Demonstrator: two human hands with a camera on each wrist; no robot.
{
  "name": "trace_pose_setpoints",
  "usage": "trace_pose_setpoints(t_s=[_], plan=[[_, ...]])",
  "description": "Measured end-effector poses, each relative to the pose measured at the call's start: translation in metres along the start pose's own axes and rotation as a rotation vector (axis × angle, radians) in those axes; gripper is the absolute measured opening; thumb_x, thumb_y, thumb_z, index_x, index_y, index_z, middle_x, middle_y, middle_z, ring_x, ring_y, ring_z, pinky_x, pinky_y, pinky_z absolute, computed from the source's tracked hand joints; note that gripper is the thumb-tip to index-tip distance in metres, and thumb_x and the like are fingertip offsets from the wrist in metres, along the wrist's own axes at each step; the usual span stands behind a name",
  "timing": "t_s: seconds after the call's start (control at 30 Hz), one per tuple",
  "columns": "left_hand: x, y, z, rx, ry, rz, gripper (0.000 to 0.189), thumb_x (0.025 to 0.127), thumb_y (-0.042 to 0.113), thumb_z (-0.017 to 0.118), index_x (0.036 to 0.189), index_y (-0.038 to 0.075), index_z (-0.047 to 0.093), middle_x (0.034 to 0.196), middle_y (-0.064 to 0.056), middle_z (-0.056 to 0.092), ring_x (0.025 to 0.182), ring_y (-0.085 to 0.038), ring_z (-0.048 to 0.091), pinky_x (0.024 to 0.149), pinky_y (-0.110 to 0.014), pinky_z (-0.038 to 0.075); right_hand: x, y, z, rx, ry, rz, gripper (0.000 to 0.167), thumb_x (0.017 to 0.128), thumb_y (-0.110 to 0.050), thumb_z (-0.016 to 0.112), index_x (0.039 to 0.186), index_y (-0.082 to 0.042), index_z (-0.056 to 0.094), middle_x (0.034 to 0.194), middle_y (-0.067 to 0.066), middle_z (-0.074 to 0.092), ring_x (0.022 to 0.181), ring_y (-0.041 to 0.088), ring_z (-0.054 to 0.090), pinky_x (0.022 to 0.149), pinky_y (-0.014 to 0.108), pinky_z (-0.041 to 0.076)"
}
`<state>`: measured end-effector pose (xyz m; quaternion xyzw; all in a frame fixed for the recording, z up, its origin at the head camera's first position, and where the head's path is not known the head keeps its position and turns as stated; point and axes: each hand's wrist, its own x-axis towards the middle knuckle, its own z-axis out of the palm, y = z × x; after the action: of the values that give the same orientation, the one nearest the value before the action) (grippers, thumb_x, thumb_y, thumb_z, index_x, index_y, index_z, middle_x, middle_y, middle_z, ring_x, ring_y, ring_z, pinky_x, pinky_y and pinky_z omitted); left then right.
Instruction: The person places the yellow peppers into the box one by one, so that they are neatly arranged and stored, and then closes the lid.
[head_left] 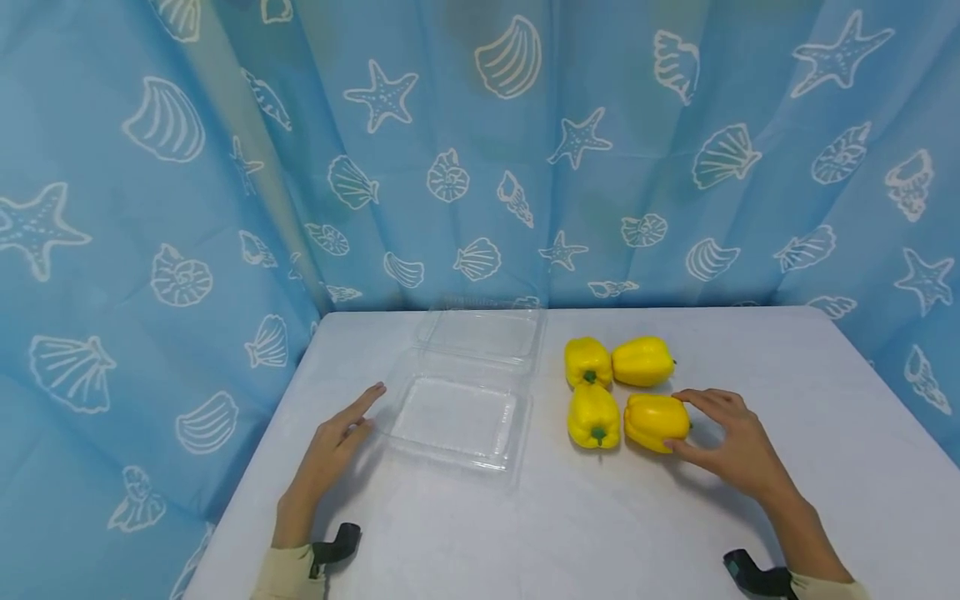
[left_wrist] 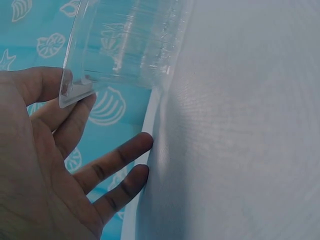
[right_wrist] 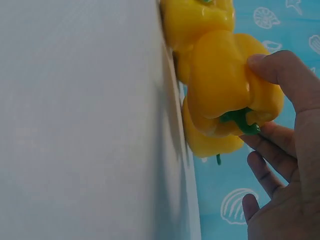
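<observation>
In the head view a clear plastic clamshell box (head_left: 450, 417) lies open on the table, its lid (head_left: 483, 333) laid back behind it. My left hand (head_left: 333, 446) is at the box's left side, thumb and fingertips right at the rim, fingers mostly straight. The left wrist view has the box's corner (left_wrist: 77, 92) overlapping the thumb tip. Farther right, my right hand (head_left: 731, 442) grips a yellow bell pepper (head_left: 654, 422) between thumb and fingers, its green stem (right_wrist: 242, 120) toward the palm. Three more yellow bell peppers (head_left: 592, 417) sit close beside and behind it.
A white cloth covers the table (head_left: 465, 542). Behind and to the left hangs a blue curtain (head_left: 450, 125) printed with white shells and starfish. Black wrist mounts (head_left: 341, 542) are worn at both sleeves.
</observation>
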<state>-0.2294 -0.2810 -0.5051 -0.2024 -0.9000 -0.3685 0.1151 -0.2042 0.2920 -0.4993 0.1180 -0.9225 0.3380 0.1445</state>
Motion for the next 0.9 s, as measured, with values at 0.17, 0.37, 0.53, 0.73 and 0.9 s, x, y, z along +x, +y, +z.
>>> trace_pose_setpoints(t_s=[0.17,0.37,0.53,0.73,0.9], plan=[[0.001,0.001,0.001,-0.006,-0.001,0.002,0.05,0.104,0.01,0.053,0.152,0.019,0.046,0.155,0.0,0.043,0.14,-0.025,0.041,0.104,-0.054,0.04,0.0,-0.003,0.0,0.045,0.043,-0.005,0.065,0.073,-0.03,0.091,0.13,-0.014,0.064,0.127,0.017,0.06,0.123,0.04,0.041,0.087,0.074,0.034],[-0.001,0.0,0.001,-0.015,-0.001,-0.005,0.049,0.104,0.012,0.051,0.152,0.02,0.045,0.156,-0.001,0.042,0.141,-0.026,0.04,0.106,-0.056,0.038,0.002,-0.008,-0.002,0.027,0.068,0.016,0.063,0.074,-0.031,0.09,0.129,-0.016,0.064,0.127,0.019,0.059,0.124,0.041,0.039,0.087,0.074,0.032],[0.0,0.0,0.0,-0.011,-0.004,-0.003,0.049,0.104,0.011,0.051,0.152,0.019,0.045,0.156,-0.001,0.042,0.141,-0.027,0.04,0.106,-0.056,0.037,0.005,-0.014,-0.005,0.011,0.083,0.026,0.064,0.075,-0.033,0.089,0.131,-0.015,0.063,0.129,0.02,0.058,0.125,0.042,0.038,0.09,0.075,0.028],[0.0,-0.002,0.001,-0.004,-0.002,0.001,0.049,0.104,0.012,0.051,0.152,0.019,0.045,0.155,-0.001,0.042,0.14,-0.028,0.042,0.104,-0.057,0.039,0.011,-0.017,-0.005,0.009,0.105,0.01,0.065,0.074,-0.031,0.09,0.131,-0.011,0.063,0.13,0.022,0.058,0.125,0.043,0.038,0.091,0.076,0.027],[0.0,-0.001,0.0,-0.012,-0.006,-0.006,0.049,0.105,0.013,0.051,0.153,0.021,0.044,0.156,0.0,0.042,0.14,-0.026,0.041,0.105,-0.054,0.039,0.016,-0.021,-0.005,0.026,0.134,-0.026,0.064,0.071,-0.025,0.091,0.128,-0.011,0.065,0.125,0.021,0.061,0.123,0.041,0.04,0.093,0.073,0.026]])
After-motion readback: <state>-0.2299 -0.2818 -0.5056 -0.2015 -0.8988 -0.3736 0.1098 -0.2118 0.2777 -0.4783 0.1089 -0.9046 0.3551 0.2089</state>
